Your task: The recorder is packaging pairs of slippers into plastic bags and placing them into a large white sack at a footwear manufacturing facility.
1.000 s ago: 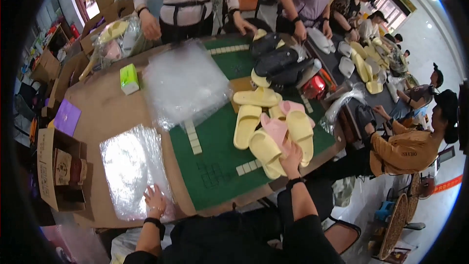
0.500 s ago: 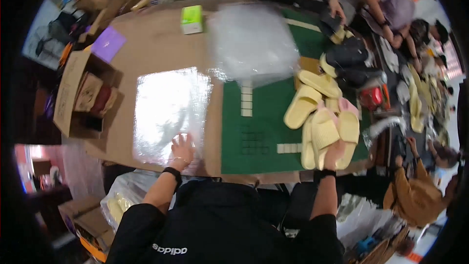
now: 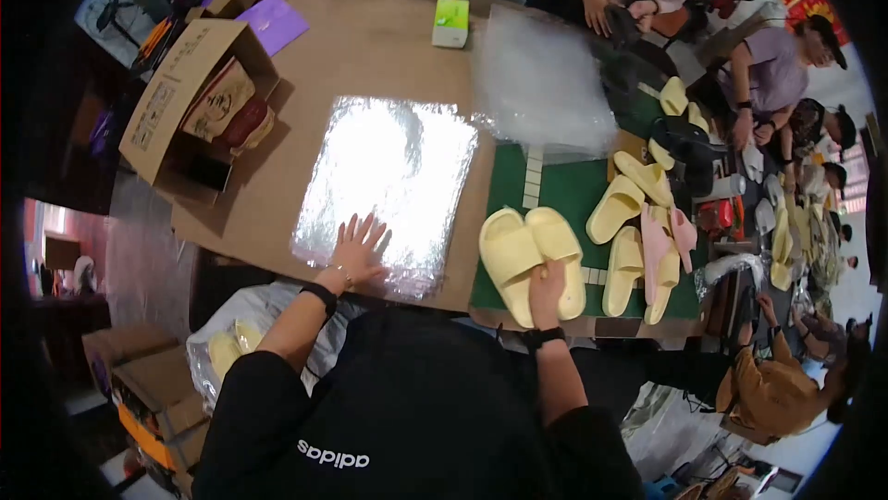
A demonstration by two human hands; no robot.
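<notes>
A pair of pale yellow slippers (image 3: 511,258) is gripped by my right hand (image 3: 548,289), its fingers closed around their inner edges over the green mat (image 3: 504,176). My left hand (image 3: 359,255) lies with fingers spread on the lower part of a stack of shiny clear plastic bags (image 3: 393,172). To the right of the held pair lie more yellow slippers (image 3: 622,269) and pink slippers (image 3: 653,255), heaped near the table's right end. Another stack of clear plastic bags (image 3: 546,79) rests farther back, partly over the mat.
On the left stands an open cardboard box (image 3: 176,84) with packets inside. A green and white small box (image 3: 450,23) and a purple sheet (image 3: 274,24) lie toward the back. Across the table a co-worker's hands (image 3: 597,5) hold something dark. Bagged yellow slippers (image 3: 231,347) sit below the table edge.
My right hand has lifted a pair of yellow slippers from the heap and brought it left, toward the bags. My left hand stays on the bag stack. The whole view has shifted.
</notes>
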